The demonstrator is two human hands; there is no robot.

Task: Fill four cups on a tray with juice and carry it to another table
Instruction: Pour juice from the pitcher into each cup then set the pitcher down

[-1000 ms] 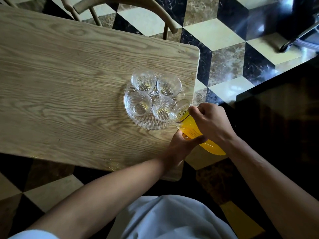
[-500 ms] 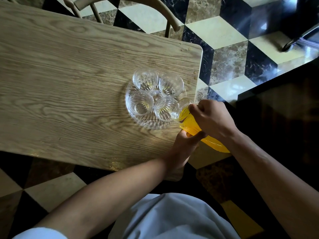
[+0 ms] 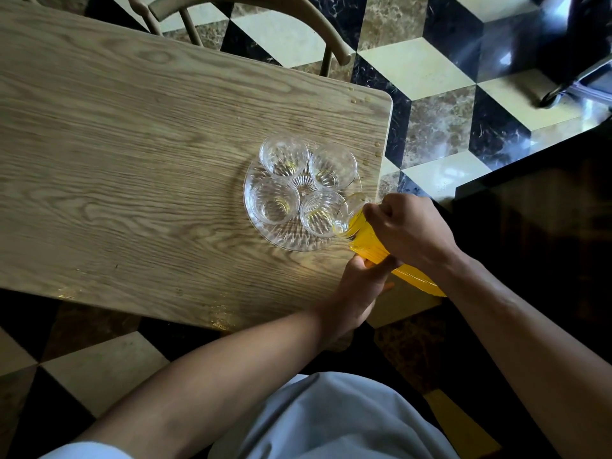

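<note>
A round clear glass tray [image 3: 286, 240] sits near the right end of the wooden table [image 3: 132, 154]. Several clear glass cups stand on it: far left cup [image 3: 283, 156], far right cup [image 3: 332, 166], near left cup [image 3: 274, 201], near right cup [image 3: 319, 213]. Each shows only a trace of yellow at the bottom. A glass jug of orange juice [image 3: 367, 238] is tilted, its spout over the near right cup's rim. My right hand [image 3: 410, 228] grips the jug from above. My left hand [image 3: 359, 289] supports it from below.
A wooden chair [image 3: 251, 14] stands behind the table's far edge. The floor [image 3: 440, 104] is cube-patterned tile. A dark table [image 3: 536, 200] lies to the right. Small wet drops [image 3: 359, 100] dot the table's right edge, and a wet patch [image 3: 220, 318] lies on its near edge.
The jug has tipped further and its spout has moved closer over the near right cup. Both hands stayed on the jug.
</note>
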